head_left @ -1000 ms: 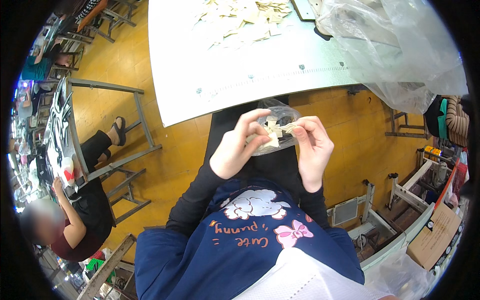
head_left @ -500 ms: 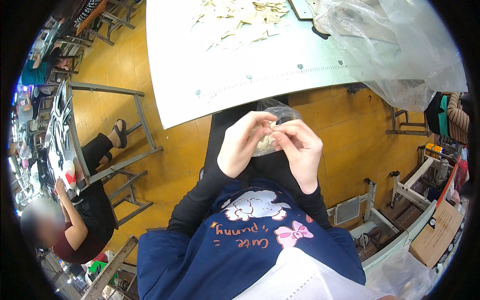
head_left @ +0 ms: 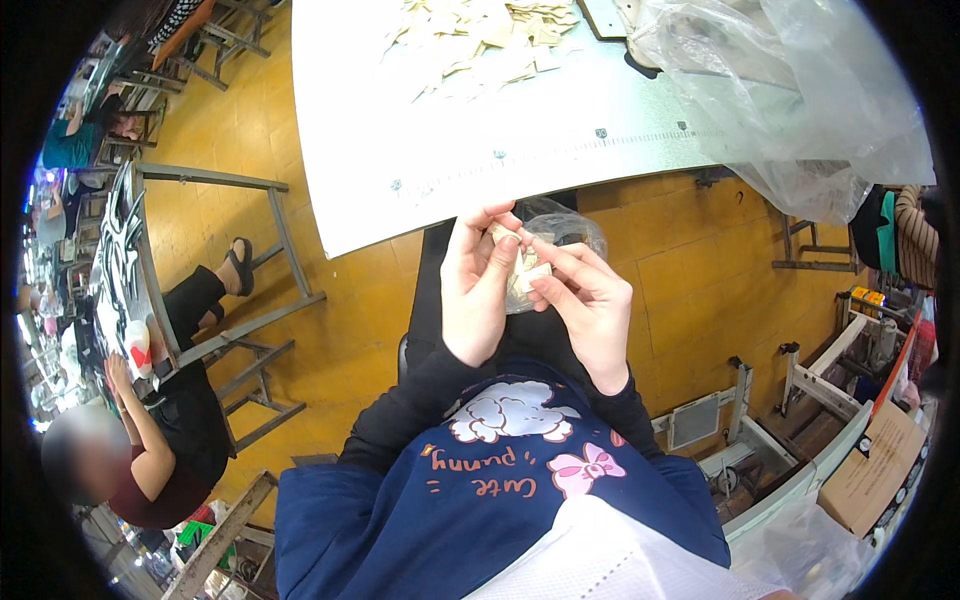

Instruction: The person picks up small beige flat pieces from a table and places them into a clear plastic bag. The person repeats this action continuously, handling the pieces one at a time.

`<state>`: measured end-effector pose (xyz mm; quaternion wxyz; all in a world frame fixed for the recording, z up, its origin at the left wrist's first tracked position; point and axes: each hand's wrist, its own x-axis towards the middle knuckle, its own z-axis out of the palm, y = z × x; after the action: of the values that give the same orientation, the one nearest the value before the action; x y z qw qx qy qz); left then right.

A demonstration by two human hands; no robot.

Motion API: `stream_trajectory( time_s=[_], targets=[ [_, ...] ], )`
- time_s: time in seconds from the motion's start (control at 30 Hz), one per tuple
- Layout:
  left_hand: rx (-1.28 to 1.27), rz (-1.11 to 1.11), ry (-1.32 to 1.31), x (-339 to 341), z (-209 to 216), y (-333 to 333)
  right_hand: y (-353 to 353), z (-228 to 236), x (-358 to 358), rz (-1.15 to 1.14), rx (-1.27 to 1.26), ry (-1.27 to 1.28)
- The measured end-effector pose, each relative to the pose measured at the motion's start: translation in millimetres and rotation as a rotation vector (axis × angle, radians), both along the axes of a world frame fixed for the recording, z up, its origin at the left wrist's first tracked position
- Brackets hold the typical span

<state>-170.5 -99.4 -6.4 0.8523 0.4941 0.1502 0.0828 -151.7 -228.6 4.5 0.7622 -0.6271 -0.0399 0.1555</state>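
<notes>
Pieces (head_left: 490, 36) strew the desk (head_left: 370, 150), with more apparently in the bag (head_left: 578, 234); beside it, our left hand (head_left: 474, 290) and right hand (head_left: 594, 312) each pinch pieces in a nearly closed grip, which could spill some if too loose.

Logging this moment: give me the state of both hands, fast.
Left hand: closed, holding at least one cream piece.
Right hand: closed, holding another cream piece.

Left grip (head_left: 474, 292) and right grip (head_left: 592, 312) closer together than a second ago
</notes>
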Motion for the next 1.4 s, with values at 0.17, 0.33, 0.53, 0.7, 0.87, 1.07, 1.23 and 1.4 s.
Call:
stream_trajectory(
  time_s=[0.17, 0.33, 0.53, 0.7, 0.87, 1.07, 1.23, 1.4],
  targets=[
    [0.209, 0.148, -0.187, -0.7, -7.6, -19.2, 1.4, -5.9, -1.3, -0.021, -0.008, 0.062],
    [-0.005, 0.155, -0.185, 0.4, -6.2, -22.4, -7.9, -11.5, 2.9, 0.021, 0.050, 0.176],
    [-0.162, 0.134, -0.104, 3.7, -2.7, -4.8, -19.2, -13.5, 4.5, -0.044, -0.013, 0.013],
    [-0.145, 0.159, -0.088, 6.8, -4.5, 4.5, -28.5, -22.1, 7.5, -0.010, -0.223, -0.094],
    [-0.019, 0.058, -0.025, 3.5, -5.0, 15.3, -28.7, -24.1, 11.9, -0.003, -0.616, -0.383],
    [0.204, -0.113, -0.151, -5.4, -4.9, -1.1, -25.0, -7.1, 5.6, 0.015, -0.336, -0.289],
    [0.550, -0.116, -0.297, 4.0, -5.7, 1.9, -15.5, -9.6, 4.4, -0.071, -0.292, -0.330],
    [0.812, -0.044, -0.152, 29.0, 6.5, 32.5, -31.2, -17.9, 8.4, -0.017, -0.502, -0.491]
  ],
)
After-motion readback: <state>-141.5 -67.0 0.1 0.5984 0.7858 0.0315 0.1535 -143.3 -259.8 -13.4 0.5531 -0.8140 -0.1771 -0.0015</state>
